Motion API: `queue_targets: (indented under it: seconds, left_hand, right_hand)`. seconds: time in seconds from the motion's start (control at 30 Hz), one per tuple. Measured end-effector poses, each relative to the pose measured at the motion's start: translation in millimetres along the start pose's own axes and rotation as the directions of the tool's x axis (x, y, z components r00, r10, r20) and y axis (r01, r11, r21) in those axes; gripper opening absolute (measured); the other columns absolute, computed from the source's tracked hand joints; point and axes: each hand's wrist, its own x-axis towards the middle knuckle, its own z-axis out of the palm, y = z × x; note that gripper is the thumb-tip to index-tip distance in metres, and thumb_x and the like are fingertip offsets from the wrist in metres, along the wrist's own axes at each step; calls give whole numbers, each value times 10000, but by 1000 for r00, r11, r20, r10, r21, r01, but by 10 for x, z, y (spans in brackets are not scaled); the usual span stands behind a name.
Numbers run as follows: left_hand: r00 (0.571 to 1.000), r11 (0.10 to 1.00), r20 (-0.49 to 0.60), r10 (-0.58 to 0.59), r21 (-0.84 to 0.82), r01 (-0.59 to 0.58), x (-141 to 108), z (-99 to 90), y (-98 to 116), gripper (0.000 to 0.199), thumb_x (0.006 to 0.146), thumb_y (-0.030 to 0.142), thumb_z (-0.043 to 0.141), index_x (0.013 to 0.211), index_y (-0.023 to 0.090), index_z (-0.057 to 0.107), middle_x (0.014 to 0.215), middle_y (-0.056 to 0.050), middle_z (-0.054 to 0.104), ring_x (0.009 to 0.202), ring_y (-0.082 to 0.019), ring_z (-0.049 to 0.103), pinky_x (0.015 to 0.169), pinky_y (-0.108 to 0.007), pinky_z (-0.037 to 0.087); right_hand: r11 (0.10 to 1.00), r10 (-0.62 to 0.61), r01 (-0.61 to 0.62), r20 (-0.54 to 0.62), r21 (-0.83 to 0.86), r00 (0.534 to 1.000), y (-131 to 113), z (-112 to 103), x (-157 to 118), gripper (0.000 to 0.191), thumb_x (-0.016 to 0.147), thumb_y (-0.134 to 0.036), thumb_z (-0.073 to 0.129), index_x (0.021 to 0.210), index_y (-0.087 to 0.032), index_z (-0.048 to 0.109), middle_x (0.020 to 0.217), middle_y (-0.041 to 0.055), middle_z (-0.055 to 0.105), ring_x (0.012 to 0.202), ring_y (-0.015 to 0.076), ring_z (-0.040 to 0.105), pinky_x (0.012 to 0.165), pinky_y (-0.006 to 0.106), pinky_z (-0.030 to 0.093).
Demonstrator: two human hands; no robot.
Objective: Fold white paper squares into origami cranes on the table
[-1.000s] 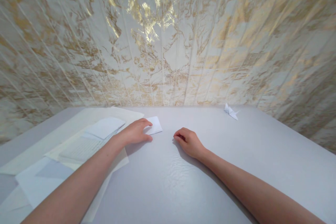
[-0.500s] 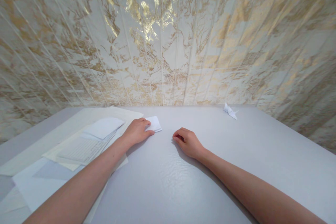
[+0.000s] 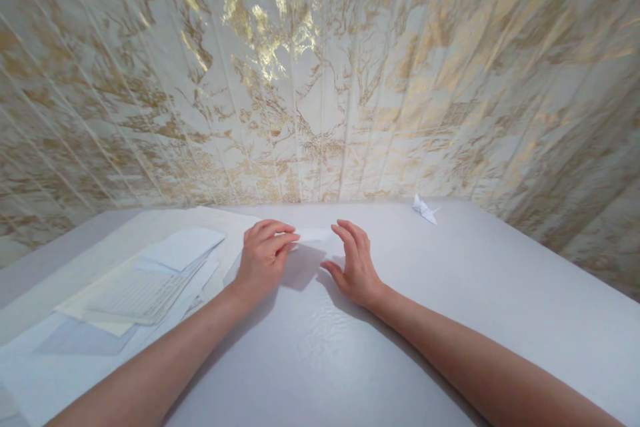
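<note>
My left hand (image 3: 265, 253) pinches the left end of a small folded white paper (image 3: 313, 234), which is lifted a little off the table and casts a shadow below. The paper is seen nearly edge-on and looks blurred. Just right of it is my right hand (image 3: 353, 259), with thumb and fingers apart and nothing between them.
Several overlapping sheets and papers (image 3: 133, 293) cover the left side of the white table (image 3: 480, 307). A folded white paper crane (image 3: 425, 209) sits near the back edge, to the right. Behind the table hangs a white and gold patterned curtain (image 3: 320, 100).
My left hand has raised the folded paper and moved slightly right with it. My right hand has opened its fingers beside the paper. The view has turned slightly right.
</note>
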Motion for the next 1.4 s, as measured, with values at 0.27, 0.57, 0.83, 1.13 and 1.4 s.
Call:
queue_targets:
  seconds: [0.27,0.57,0.83,1.13,1.4]
  left_hand:
    - [926,970,308,218,-174,-171,-424,-23,407,268,802,85,466,883,249,662,898,-18,676,886,-199,527,786,-389,374]
    - [881,973,422,215,-174,-154,-521,-134,446,196,822,109,455,798,176,638,806,-46,659,718,-161,570,656,-285,482]
    - [897,964,381,222,-222,-145,-519,-141,432,172,800,115,466,807,178,626,860,-63,652,779,-178,572,718,-329,503]
    - [915,963,323,241,-199,-183,-519,-115,356,263,772,42,418,812,189,633,848,-58,662,808,-186,555,724,-342,478]
    - [902,974,376,211,-161,-160,-497,-134,369,235,778,57,442,778,172,646,799,-50,674,696,-167,564,656,-320,458]
  right_hand:
    - [985,-170,150,284,91,944,-133,-363,-186,234,735,-17,471,837,-185,598,812,49,639,823,190,537,758,353,364]
    - [990,-110,52,479,133,871,-232,-503,-333,224,786,-54,495,900,-184,637,853,73,658,806,182,561,734,305,426]
    - [943,-255,131,413,305,874,-189,-545,-277,309,801,-16,426,947,-180,642,845,76,678,793,163,602,717,282,453]
    - [909,-317,145,419,392,851,-169,-563,-258,282,796,-17,445,930,-188,625,889,83,672,847,156,615,778,289,444]
    - [963,-190,79,446,256,875,-162,-544,-282,233,795,-49,479,875,-189,647,837,77,674,807,174,597,741,311,425]
